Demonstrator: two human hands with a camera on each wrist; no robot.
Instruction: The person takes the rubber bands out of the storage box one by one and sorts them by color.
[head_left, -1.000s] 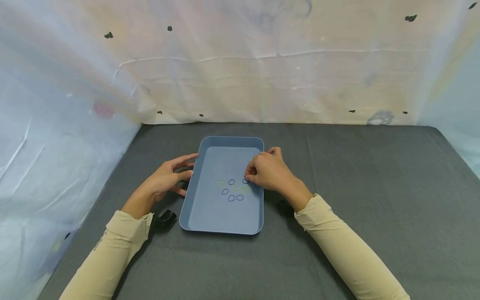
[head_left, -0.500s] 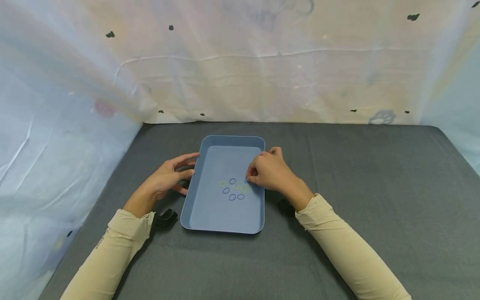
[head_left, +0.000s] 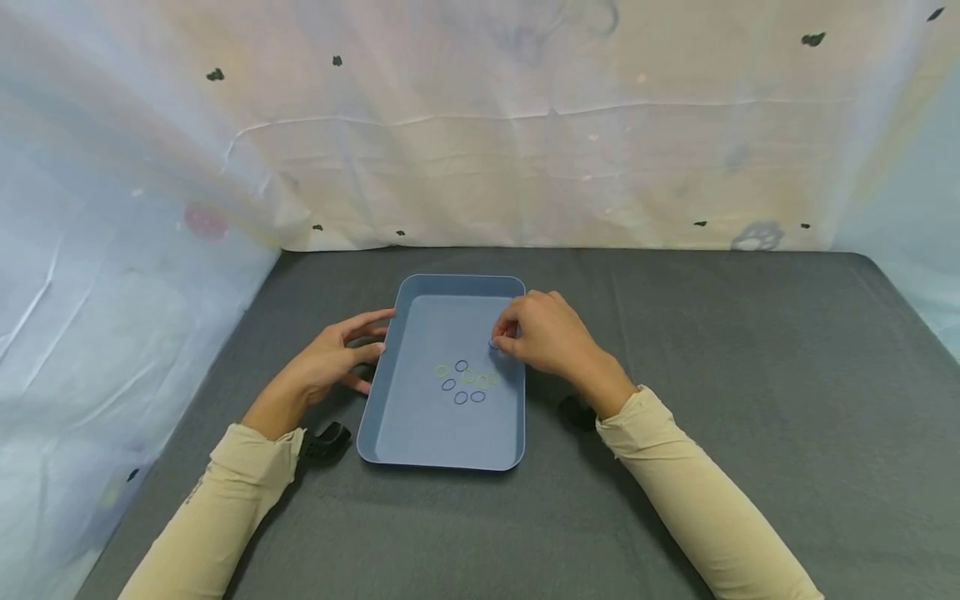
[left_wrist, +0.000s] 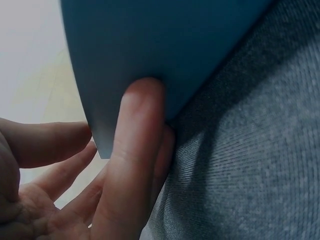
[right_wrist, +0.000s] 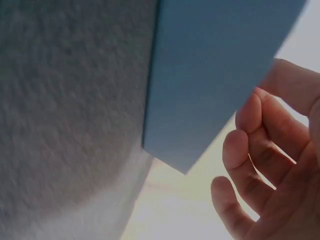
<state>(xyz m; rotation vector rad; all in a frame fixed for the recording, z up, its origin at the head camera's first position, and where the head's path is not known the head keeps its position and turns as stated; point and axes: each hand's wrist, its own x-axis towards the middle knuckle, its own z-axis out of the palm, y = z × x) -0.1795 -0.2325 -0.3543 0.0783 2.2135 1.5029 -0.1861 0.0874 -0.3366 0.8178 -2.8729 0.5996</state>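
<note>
Dark blue ring (head_left: 492, 343) sits at the fingertips of the person's right hand (head_left: 551, 335), over the right part of a blue tray (head_left: 442, 442). Thumb and forefinger pinch it, and most of its loop is covered; whether it touches the tray floor cannot be told. In the right wrist view the tray wall hides the pinch itself. The left hand (head_left: 327, 360) has its fingers spread, fingertips against the outside of the tray's left wall.

The ring looks very light, thin and probably pliable, so a fingertip pinch on its edge should suit it better than a whole-hand grip; flat on the smooth tray, such a ring may slide away. The tray seems stiff and light, best steadied by its side walls.

Nearer than the pinch, in the tray's middle, lie four more dark blue rings (head_left: 448, 384) and four yellow-green rings (head_left: 469, 377), the latter partly crowded together. Farther out come the rolled beige sleeves (head_left: 247, 483), the grey cloth-covered tabletop (head_left: 735, 358) and a pale, dark-flecked sheet (head_left: 555, 175) along the far side.
</note>
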